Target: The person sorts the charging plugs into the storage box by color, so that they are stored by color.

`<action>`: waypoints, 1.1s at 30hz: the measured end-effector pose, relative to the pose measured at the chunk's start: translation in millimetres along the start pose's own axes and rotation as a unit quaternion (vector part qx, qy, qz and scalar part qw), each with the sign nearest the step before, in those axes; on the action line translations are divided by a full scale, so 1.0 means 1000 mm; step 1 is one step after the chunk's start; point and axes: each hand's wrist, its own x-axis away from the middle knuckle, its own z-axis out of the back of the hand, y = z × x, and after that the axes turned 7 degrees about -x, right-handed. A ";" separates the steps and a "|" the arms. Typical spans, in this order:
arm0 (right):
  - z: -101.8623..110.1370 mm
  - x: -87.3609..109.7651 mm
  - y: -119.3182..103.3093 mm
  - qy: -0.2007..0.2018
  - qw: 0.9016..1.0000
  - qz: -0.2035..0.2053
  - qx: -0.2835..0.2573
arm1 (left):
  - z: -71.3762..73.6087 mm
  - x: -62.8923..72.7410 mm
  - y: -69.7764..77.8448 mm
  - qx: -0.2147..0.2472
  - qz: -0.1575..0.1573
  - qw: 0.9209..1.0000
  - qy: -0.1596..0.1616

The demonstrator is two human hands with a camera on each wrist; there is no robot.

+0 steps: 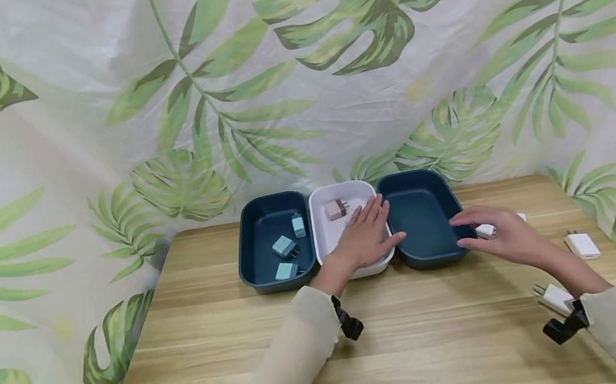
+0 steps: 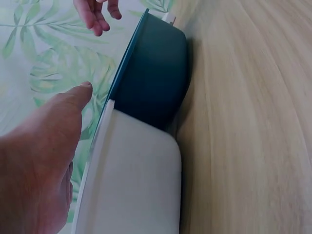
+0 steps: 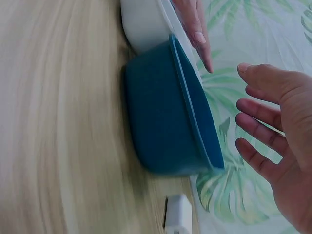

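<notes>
Work judged partway: three teal chargers (image 1: 284,246) lie in the left blue bin (image 1: 252,249) and a pink charger (image 1: 335,210) in the white bin (image 1: 327,240). At least three white chargers (image 1: 582,245) are on the tabletop (image 1: 217,342), right of the right blue bin (image 1: 422,223); these are probably what is left.

Left hand (image 1: 365,235): over the white bin, fingers straight, gripping nothing; contact unclear. Right hand (image 1: 501,232): by the right blue bin's right side, thumb and fingers spread apart, released.

Orientation: bins side by side, openings up, long axes near–far. Pink charger's prongs point right; the two nearer teal ones' roughly right. Rightmost white charger's prongs point far; the nearest's point left, its long axis slanting left-far to right-near.
</notes>
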 end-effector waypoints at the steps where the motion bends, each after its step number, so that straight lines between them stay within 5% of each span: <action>1: 0.002 0.003 0.001 0.003 1.000 0.001 -0.001 | 0.000 -0.002 0.002 -0.002 0.002 1.000 -0.002; 26: 0.035 0.079 0.018 0.009 0.996 -0.077 0.048 | -0.013 -0.023 0.019 -0.022 0.042 0.997 -0.062; 33: 0.033 0.090 0.022 0.005 0.996 -0.076 0.051 | -0.013 -0.021 0.020 -0.037 0.049 0.997 -0.052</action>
